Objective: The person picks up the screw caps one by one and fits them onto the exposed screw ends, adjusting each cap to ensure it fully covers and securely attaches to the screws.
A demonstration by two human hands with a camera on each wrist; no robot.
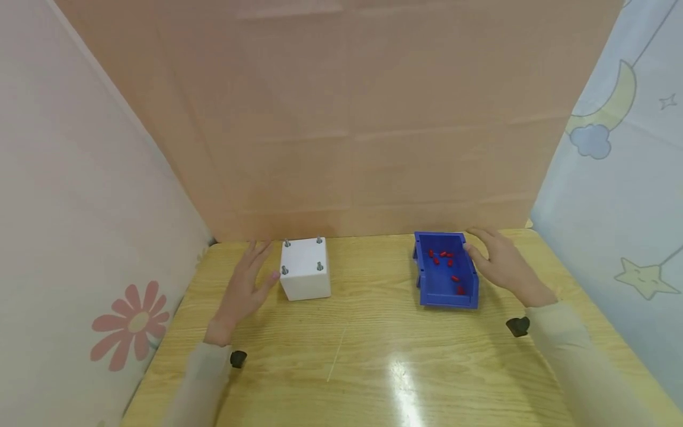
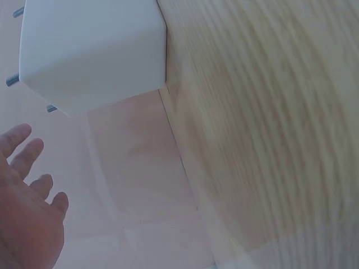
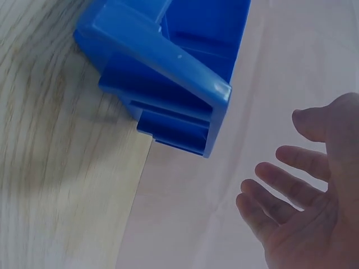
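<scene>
A white block [image 1: 306, 286] with a metal bolt standing near each top corner sits on the table, left of centre. My left hand [image 1: 246, 289] is at its left side, fingers spread and thumb tip close to the block's edge. In the left wrist view, a gap shows between these fingers [image 2: 25, 159] and the white block [image 2: 92, 53]. Farther right stands a blue open-front bin [image 1: 448, 300] with several small red pieces [image 1: 443, 254] inside. Beside its right wall is my right hand [image 1: 498, 261], holding nothing. The right wrist view has its relaxed fingers [image 3: 286, 182] apart from the bin [image 3: 162, 73].
The wooden table [image 1: 368, 356] ends at a brown paper backdrop [image 1: 373, 130]. Patterned cloth hangs along the left [image 1: 80, 207] and right [image 1: 613, 196] sides. A dark wrist mount [image 1: 517, 326] sits at the right cuff, another [image 1: 238, 359] at the left.
</scene>
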